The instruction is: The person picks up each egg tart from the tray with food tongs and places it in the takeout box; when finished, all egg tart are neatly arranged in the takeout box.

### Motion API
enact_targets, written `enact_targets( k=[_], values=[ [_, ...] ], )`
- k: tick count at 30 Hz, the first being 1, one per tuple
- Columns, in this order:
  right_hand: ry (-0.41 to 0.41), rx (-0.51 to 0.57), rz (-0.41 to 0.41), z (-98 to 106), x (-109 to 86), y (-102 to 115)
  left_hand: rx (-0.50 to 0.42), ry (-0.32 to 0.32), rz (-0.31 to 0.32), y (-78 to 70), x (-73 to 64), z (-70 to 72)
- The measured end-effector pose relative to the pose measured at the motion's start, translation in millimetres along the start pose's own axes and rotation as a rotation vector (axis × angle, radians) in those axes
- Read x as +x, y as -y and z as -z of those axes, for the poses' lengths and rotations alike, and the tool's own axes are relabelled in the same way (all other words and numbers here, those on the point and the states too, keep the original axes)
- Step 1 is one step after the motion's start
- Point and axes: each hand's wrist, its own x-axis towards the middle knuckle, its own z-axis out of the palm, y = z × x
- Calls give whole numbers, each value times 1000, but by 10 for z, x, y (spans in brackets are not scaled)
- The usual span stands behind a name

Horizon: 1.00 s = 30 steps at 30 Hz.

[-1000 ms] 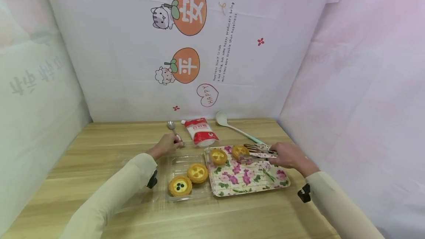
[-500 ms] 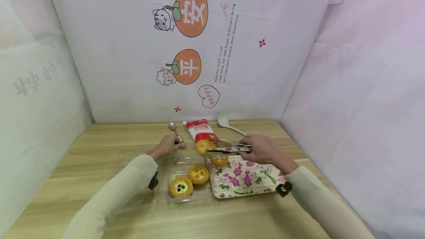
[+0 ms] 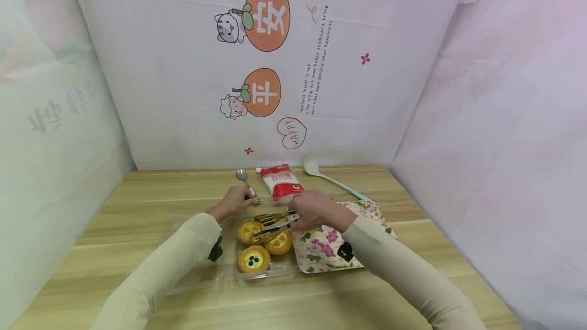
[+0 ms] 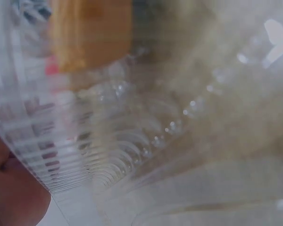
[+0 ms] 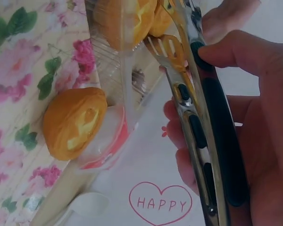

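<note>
I inspect the table (image 3: 91,269) from its left side. The left sleeve (image 3: 165,258) crosses from the near edge over a clear lid panel, too faint for me to trace. Toward the far edge, left of centre, lies a metal spoon (image 3: 246,183). Nearer, around the table's middle, sits a clear container (image 3: 288,269): third tart (image 3: 245,229) in its far left part, dark-berried tart (image 3: 254,260) at the near left corner, yellow-topped tart (image 3: 281,246) to the right. A red-and-white bag (image 3: 281,178) lies toward the far edge. The floral tray (image 3: 323,261) adjoins the container's right side; the right sleeve (image 3: 403,269) obstructs my head view of it. The right wrist view shows another tart (image 5: 74,123) at the tray. A ladle (image 3: 337,183) slants from the far edge to the tray's far right corner.

Hands: the left hand (image 3: 234,201) pinches the container's far rim, fingers bent down; its wrist view is mostly blurred plastic. The right hand (image 3: 316,211), reaching leftward across the tray, grasps metal tongs (image 5: 221,141), jaws spread about the third tart; I cannot tell whether they grip it.
</note>
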Motion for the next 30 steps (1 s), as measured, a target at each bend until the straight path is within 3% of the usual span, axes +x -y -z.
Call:
enact_targets(
  k=[4,9,13,18,22,27,30],
  values=[
    [33,72,-27,29,-7,-62,-14,-5,-11,-4,1,-9],
    [2,136,-22,109,-28,-141,-23,-3,0,-20,10,-7],
    [-24,133,-23,134,6,-106,-26,2,31,-21,7,-2],
    [3,110,-28,42,28,-28,-24,26,38,-23,5,-4],
    [10,149,-61,-7,3,-6,-13,28,46,-27,16,-5],
    [-40,213,-56,7,-82,-65,-4,24,65,-25,24,-1],
    [-116,223,-57,36,-224,-186,-3,25,53,-25,20,-5]
  ],
)
